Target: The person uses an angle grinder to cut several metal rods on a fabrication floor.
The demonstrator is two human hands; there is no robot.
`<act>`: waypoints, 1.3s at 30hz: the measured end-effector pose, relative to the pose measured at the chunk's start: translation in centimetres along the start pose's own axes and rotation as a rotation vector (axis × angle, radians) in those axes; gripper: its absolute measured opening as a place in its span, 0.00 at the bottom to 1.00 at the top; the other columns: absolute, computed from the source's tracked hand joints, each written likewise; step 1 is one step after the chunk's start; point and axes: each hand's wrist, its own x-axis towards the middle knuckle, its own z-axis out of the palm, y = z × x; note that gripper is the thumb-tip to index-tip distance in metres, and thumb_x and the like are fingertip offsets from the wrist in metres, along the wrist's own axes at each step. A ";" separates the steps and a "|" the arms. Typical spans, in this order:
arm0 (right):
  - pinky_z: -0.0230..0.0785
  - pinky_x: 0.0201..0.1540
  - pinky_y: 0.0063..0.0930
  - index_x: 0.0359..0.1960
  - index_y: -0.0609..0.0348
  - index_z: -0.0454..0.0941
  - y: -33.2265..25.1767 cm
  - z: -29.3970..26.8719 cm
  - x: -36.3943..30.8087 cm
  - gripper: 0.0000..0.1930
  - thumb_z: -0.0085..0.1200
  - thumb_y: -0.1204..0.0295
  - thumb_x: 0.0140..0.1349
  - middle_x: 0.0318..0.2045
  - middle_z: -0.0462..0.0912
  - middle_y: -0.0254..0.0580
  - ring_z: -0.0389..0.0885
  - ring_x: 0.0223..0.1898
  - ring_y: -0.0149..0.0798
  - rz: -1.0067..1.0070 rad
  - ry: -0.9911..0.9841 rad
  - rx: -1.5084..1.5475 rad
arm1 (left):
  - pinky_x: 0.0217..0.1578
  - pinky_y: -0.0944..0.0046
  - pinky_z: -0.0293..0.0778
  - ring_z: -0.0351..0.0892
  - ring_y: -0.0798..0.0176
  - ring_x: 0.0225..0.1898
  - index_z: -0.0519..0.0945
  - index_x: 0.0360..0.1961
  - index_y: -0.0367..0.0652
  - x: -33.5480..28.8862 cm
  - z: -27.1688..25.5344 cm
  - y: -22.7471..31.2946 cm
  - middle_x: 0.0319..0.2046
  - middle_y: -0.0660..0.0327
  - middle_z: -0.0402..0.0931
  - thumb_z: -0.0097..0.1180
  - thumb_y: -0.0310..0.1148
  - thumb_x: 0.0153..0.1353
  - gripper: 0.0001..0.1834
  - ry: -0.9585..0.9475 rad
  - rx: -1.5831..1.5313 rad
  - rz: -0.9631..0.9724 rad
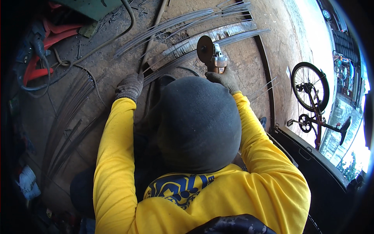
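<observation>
My right hand (pixel 226 79), in a grey-brown work glove, is closed around the body of an angle grinder (pixel 219 61). The grinder's dark disc (pixel 205 49) stands upright beside a bundle of thin metal rods (pixel 183 59), apart from them as far as I can tell. At the near left end of these rods, my gloved left hand (pixel 130 86) is closed on them; its fingertips are partly hidden. A scraped, pale metal bar (pixel 210 38) lies under and beside the rods. The dark-covered head in the middle hides the area below the rods.
More thin rods (pixel 187 21) lie farther off, and dark rods (pixel 72 117) spread over the floor at left. A hose (pixel 117 37) and cables run near a red-and-blue machine (pixel 43 46). A raised dark metal edge (pixel 267 78) borders the right; a bicycle (pixel 311 93) stands beyond it.
</observation>
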 end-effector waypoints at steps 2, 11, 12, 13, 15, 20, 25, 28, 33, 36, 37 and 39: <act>0.78 0.54 0.41 0.63 0.60 0.68 -0.1 0.1 0.0 0.44 0.75 0.56 0.45 0.51 0.83 0.53 0.85 0.49 0.49 0.005 -0.004 -0.009 | 0.65 0.43 0.69 0.75 0.41 0.63 0.79 0.58 0.44 -0.3 0.0 0.7 0.61 0.46 0.77 0.40 0.56 0.73 0.30 0.044 -0.013 0.027; 0.79 0.52 0.40 0.61 0.61 0.70 0.6 0.1 0.0 0.42 0.75 0.56 0.46 0.50 0.83 0.55 0.86 0.47 0.48 0.008 0.013 -0.050 | 0.64 0.47 0.69 0.74 0.44 0.64 0.76 0.62 0.48 -1.5 1.4 -4.4 0.60 0.49 0.77 0.53 0.45 0.69 0.23 0.105 -0.026 0.064; 0.79 0.52 0.40 0.61 0.61 0.70 1.0 0.2 0.2 0.42 0.74 0.56 0.46 0.50 0.83 0.55 0.86 0.47 0.48 0.013 0.006 -0.027 | 0.64 0.47 0.69 0.74 0.44 0.64 0.77 0.62 0.48 -1.5 1.2 -6.1 0.60 0.49 0.77 0.52 0.45 0.70 0.23 0.044 0.050 0.031; 0.79 0.52 0.40 0.61 0.62 0.70 1.0 0.2 0.3 0.41 0.74 0.56 0.46 0.50 0.83 0.55 0.86 0.47 0.47 0.018 0.003 -0.005 | 0.64 0.47 0.69 0.74 0.44 0.64 0.77 0.62 0.49 -1.6 0.9 -7.3 0.60 0.49 0.77 0.51 0.45 0.70 0.23 -0.016 0.124 0.001; 0.79 0.51 0.40 0.61 0.62 0.70 0.7 -0.1 -0.2 0.41 0.74 0.56 0.46 0.50 0.83 0.54 0.85 0.46 0.47 -0.004 0.000 0.011 | 0.65 0.47 0.69 0.74 0.45 0.64 0.78 0.61 0.49 -2.5 0.8 -9.4 0.61 0.49 0.77 0.49 0.45 0.71 0.23 -0.018 0.155 -0.025; 0.79 0.50 0.39 0.58 0.63 0.72 0.1 -0.3 -0.6 0.39 0.75 0.57 0.46 0.47 0.85 0.52 0.86 0.45 0.46 -0.032 0.029 -0.006 | 0.59 0.44 0.73 0.79 0.42 0.59 0.83 0.55 0.47 -1.6 1.3 -10.1 0.55 0.47 0.81 0.44 0.46 0.72 0.22 0.047 0.184 0.037; 0.77 0.49 0.41 0.54 0.62 0.76 1.2 0.1 1.2 0.37 0.77 0.58 0.43 0.44 0.86 0.50 0.86 0.42 0.46 -0.104 0.036 -0.129 | 0.51 0.41 0.76 0.83 0.39 0.50 0.82 0.52 0.48 -0.6 1.8 -2.5 0.47 0.47 0.84 0.37 0.45 0.75 0.22 0.162 0.008 0.298; 0.76 0.49 0.41 0.54 0.62 0.76 1.9 0.3 1.5 0.37 0.77 0.58 0.43 0.43 0.86 0.50 0.86 0.42 0.46 -0.141 0.017 -0.155 | 0.55 0.43 0.75 0.82 0.39 0.54 0.81 0.53 0.45 -0.6 2.7 -1.7 0.50 0.48 0.83 0.38 0.42 0.75 0.21 0.240 -0.072 0.200; 0.76 0.49 0.41 0.54 0.62 0.76 3.6 0.7 2.2 0.37 0.77 0.58 0.42 0.43 0.86 0.50 0.86 0.42 0.46 -0.190 0.018 -0.123 | 0.53 0.44 0.79 0.86 0.46 0.50 0.84 0.52 0.47 -1.1 3.1 -9.7 0.48 0.54 0.85 0.46 0.37 0.71 0.17 0.176 0.155 0.128; 0.76 0.49 0.41 0.54 0.62 0.77 3.7 1.1 2.2 0.38 0.77 0.58 0.42 0.43 0.86 0.50 0.86 0.42 0.46 -0.191 0.017 -0.126 | 0.50 0.46 0.81 0.86 0.47 0.50 0.86 0.49 0.47 -3.1 2.6 -11.0 0.47 0.53 0.86 0.47 0.35 0.69 0.16 0.173 0.216 0.142; 0.76 0.49 0.41 0.54 0.62 0.77 3.9 0.8 2.2 0.38 0.77 0.58 0.42 0.43 0.86 0.50 0.86 0.42 0.46 -0.190 0.025 -0.121 | 0.48 0.46 0.81 0.86 0.47 0.50 0.86 0.48 0.46 -3.8 1.8 -10.5 0.47 0.53 0.86 0.48 0.35 0.69 0.16 0.161 0.252 0.152; 0.76 0.49 0.41 0.54 0.62 0.77 4.2 0.4 2.0 0.38 0.77 0.58 0.42 0.43 0.86 0.50 0.86 0.42 0.46 -0.186 0.038 -0.098 | 0.46 0.46 0.82 0.87 0.46 0.48 0.87 0.46 0.46 -4.2 1.1 -9.7 0.45 0.52 0.86 0.48 0.34 0.68 0.15 0.179 0.250 0.138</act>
